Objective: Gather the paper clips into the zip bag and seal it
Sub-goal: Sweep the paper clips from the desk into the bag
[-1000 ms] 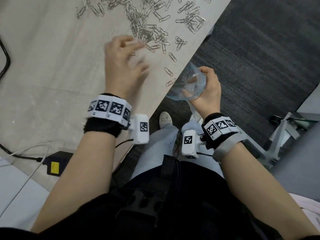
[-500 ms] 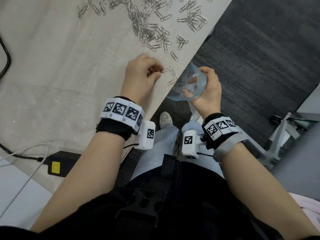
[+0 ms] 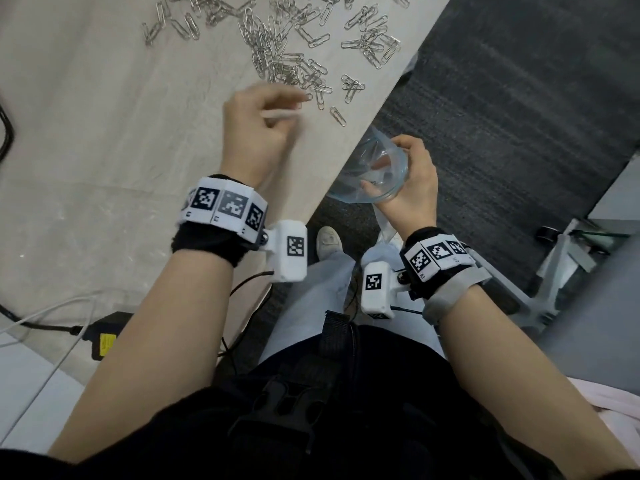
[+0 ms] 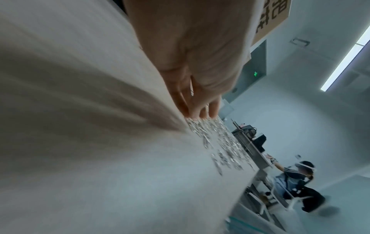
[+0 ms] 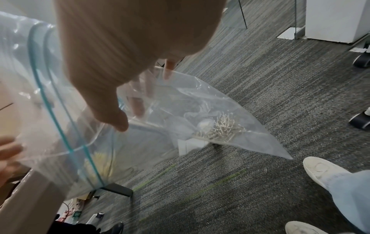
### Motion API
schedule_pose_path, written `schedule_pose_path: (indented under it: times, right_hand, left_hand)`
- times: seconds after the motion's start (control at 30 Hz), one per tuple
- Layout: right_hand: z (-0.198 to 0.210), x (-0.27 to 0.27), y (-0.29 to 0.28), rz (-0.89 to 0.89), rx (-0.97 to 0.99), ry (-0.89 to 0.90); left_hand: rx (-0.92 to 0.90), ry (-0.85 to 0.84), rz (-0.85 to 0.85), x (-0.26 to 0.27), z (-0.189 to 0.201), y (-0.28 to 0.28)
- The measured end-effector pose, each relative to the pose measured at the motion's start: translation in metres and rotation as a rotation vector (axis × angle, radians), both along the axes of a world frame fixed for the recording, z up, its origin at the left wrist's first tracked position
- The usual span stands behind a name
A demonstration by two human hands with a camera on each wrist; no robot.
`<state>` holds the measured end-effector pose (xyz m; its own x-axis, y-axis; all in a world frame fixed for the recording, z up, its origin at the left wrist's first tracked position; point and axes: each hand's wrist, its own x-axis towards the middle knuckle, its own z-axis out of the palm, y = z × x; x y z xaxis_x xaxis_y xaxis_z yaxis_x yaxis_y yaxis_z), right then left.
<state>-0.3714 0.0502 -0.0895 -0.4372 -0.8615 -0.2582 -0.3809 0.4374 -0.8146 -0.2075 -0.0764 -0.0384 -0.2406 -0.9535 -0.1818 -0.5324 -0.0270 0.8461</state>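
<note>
Half a second ago the left hand (image 3: 258,133) sat right at the table's edge beside the bag with its fingers pinched together; now it is up the table again, blurred, at the near fringe of the scattered paper clips (image 3: 298,53). Its fingers are loosely curled and reaching forward, the fingertips (image 4: 198,114) just at the closest clips of the pile. Whether it has anything pinched, I cannot tell: the head view is smeared there and the left wrist view shows only the palm from behind.

Over the table (image 3: 104,133) edge, the right hand (image 3: 408,188) has not shifted. It grips the zip bag (image 5: 180,110) at its mouth, thumb outside and fingers curled over the rim and down inside, holding the opening round just off the table's edge. From the right wrist view the clear bag hangs down and away from that grip, its teal zip strip (image 5: 60,126) looping around the mouth. 1 cluster of clips (image 5: 222,128) already lies in the bag's low corner, well below the gripping fingers.

1 stray clip (image 5: 265,169) lies on the grey carpet (image 5: 280,79), near the person's white shoe (image 5: 320,171). Back on the table, a black power brick (image 3: 104,336) with a yellow label sits by the left forearm, cables trailing from it.
</note>
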Motion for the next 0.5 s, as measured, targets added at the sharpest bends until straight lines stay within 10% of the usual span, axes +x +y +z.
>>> schedule_pose_path:
  times: [0.5]
  right_hand:
    - [-0.009,-0.018,-0.018,-0.105,-0.023,0.004]
  left_hand:
    - [0.068,-0.593,0.145,0.027,-0.012,-0.092]
